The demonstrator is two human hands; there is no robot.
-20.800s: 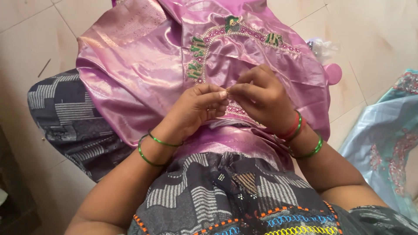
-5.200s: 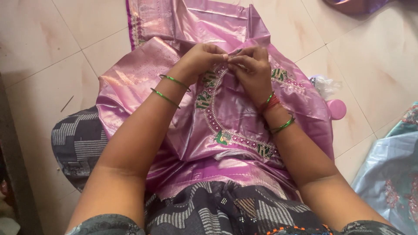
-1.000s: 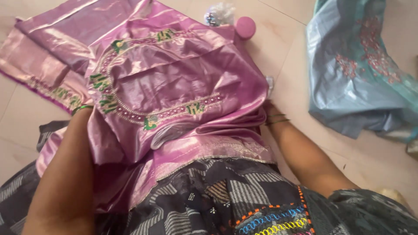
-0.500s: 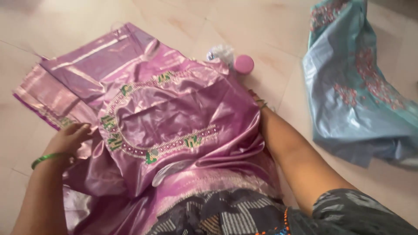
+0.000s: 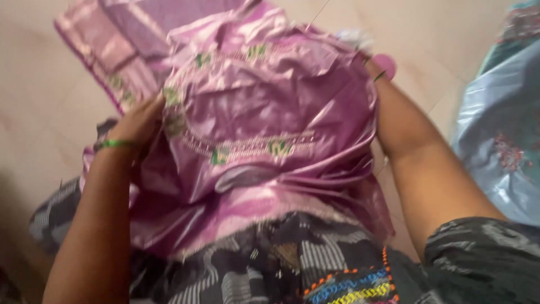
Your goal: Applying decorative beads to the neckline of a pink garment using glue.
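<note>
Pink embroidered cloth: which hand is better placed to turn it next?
Left, probably. The left hand grips the pink cloth at its visible edge beside the embroidery; the right hand is hidden behind the cloth, only its forearm showing.

Right hand (image 5: 376,84) hidden behind pink fabric (image 5: 264,112)

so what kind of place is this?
Likely a home floor used for hand sewing: pale tiled floor, shiny pink embroidered garment across the lap, light blue embroidered cloth lying nearby.

The pale tiled floor (image 5: 34,141) carries a blue embroidered cloth (image 5: 500,146) and a small pink lid (image 5: 387,65).
</note>
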